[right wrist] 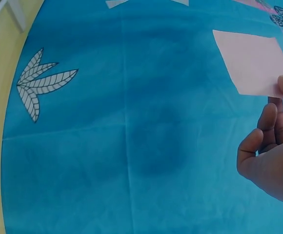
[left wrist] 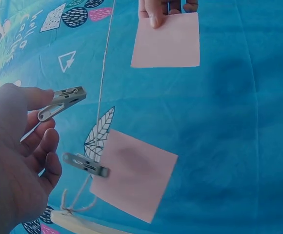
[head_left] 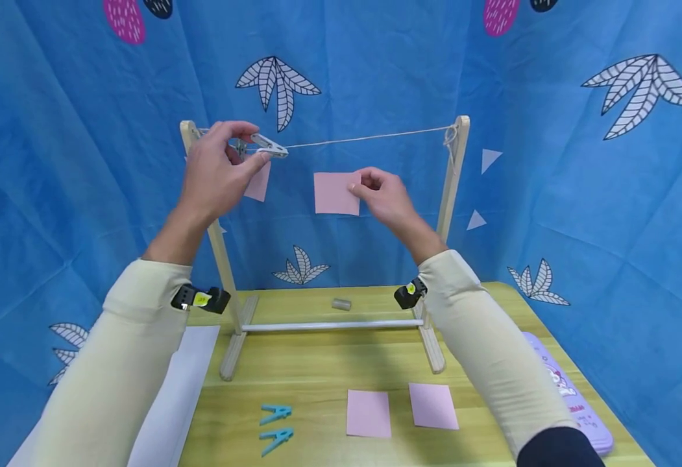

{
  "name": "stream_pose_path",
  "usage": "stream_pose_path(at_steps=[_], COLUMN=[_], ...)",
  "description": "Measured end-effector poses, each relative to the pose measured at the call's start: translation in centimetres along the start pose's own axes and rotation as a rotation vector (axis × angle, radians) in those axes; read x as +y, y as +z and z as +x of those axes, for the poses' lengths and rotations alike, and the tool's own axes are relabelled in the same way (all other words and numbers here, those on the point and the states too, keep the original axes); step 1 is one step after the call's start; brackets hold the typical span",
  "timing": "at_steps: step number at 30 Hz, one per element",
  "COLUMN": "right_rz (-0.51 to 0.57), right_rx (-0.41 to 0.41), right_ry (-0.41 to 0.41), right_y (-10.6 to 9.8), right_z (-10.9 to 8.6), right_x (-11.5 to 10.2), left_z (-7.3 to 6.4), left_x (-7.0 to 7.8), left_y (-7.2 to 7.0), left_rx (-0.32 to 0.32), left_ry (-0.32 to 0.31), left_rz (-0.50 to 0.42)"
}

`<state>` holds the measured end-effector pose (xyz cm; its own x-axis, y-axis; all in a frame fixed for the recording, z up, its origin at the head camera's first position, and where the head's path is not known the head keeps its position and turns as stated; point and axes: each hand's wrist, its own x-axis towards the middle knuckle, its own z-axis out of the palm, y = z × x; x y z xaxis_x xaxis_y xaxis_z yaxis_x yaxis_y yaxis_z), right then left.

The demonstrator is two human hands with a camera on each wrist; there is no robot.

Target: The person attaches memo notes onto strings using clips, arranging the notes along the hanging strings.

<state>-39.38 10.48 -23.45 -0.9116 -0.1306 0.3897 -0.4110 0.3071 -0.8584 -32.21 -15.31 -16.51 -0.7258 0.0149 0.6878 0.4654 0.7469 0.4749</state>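
Observation:
Between thumb and fingers, my left hand (head_left: 218,168) pinches a grey clothespin (left wrist: 63,102) close to the string (head_left: 370,137). My right hand (head_left: 384,194) holds a pink square of paper (head_left: 335,193) by its right edge, below the string and apart from it. Another pink paper (left wrist: 134,175) hangs tilted from the string near the left post, clipped by a second grey clothespin (left wrist: 85,164). In the head view the left hand partly covers that hanging paper. The right wrist view shows the thumb on the held paper's corner.
The string runs between two wooden posts (head_left: 453,181) of a stand. On the table lie two blue clothespins (head_left: 276,440), two pink papers (head_left: 368,414) and a small grey cylinder (head_left: 341,303). A white sheet (head_left: 191,370) lies left, a purple case (head_left: 571,395) right. Blue cloth (head_left: 376,78) hangs behind.

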Motion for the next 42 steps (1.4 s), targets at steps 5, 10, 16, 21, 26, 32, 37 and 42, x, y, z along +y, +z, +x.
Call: stream_pose_path(at_steps=[5, 10, 16, 21, 26, 32, 37, 42], right_rz=[0.018, 0.012, 0.007, -0.001, -0.016, -0.017, -0.036, -0.053], right_rx=[-0.002, -0.013, -0.030, -0.050, -0.042, -0.037, -0.007, 0.002], right_ry=[-0.013, -0.003, -0.010, -0.014, -0.014, -0.019, -0.014, 0.003], right_y=[0.7, 1.6, 2.8, 3.7, 4.4, 5.0, 5.4, 5.4], right_z=[0.8, 1.2, 1.8, 2.2, 2.4, 2.7, 3.0, 3.2], right_x=[-0.8, -1.3, -2.1, -2.8, -3.3, -3.8, -4.5, -5.0], left_z=[1.4, 2.2, 3.1, 3.6, 4.0, 4.4, 4.9, 5.4], left_x=[0.7, 0.9, 1.0, 1.3, 1.5, 1.5, 1.7, 1.8], left_y=[0.0, 0.2, 0.4, 0.4, 0.5, 0.5, 0.2, -0.1], left_rx=[-0.036, -0.059, -0.092, -0.149, -0.184, -0.197, -0.183, -0.197], left_ry=[-0.002, -0.025, -0.039, -0.044, -0.064, -0.077, -0.072, -0.080], left_rz=[0.046, 0.090, 0.142, 0.163, 0.167, 0.195, 0.204, 0.206])
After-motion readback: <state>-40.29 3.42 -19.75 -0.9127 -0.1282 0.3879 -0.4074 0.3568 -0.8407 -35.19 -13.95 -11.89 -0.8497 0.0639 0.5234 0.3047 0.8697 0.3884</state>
